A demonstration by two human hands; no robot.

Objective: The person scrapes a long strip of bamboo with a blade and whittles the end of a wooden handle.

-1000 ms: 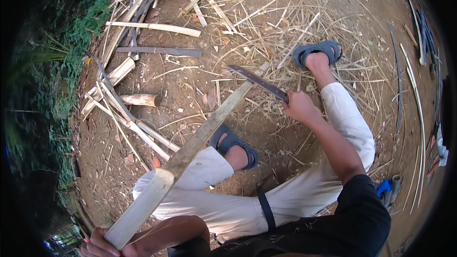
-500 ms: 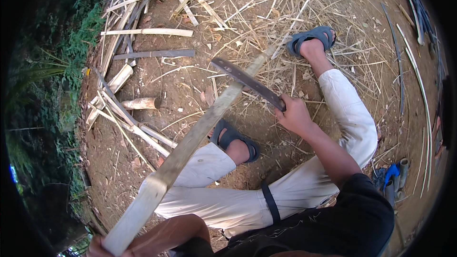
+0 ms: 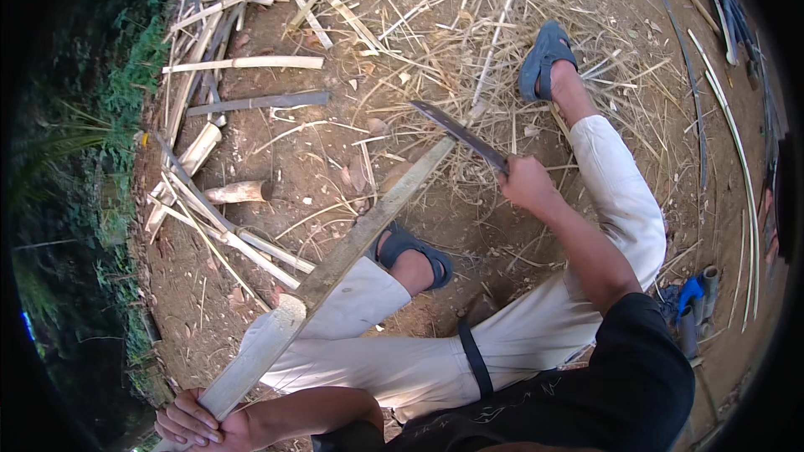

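Observation:
A long split bamboo strip [image 3: 356, 238] slants from the lower left up toward the middle, passing over my left leg. My left hand [image 3: 197, 423] is closed round its near end. Partway along the strip is a pale cut node [image 3: 291, 307]. My right hand [image 3: 529, 184] grips a machete [image 3: 462, 136] by its handle, which the fingers hide. The dark blade lies across the far end of the strip. Whether its edge touches the bamboo, I cannot tell.
Bamboo strips [image 3: 243, 64] are heaped at the upper left, near green plants [image 3: 134, 109]. A short bamboo piece [image 3: 237, 192] lies below them. Thin shavings [image 3: 469, 50] cover the ground around my sandalled right foot [image 3: 548, 63]. Bamboo tubes and a blue thing [image 3: 690, 293] stand at right.
The machete has moved farther along the strip toward its far end, and its blade appears narrower and more edge-on. My right foot has shifted. Both hands keep their hold.

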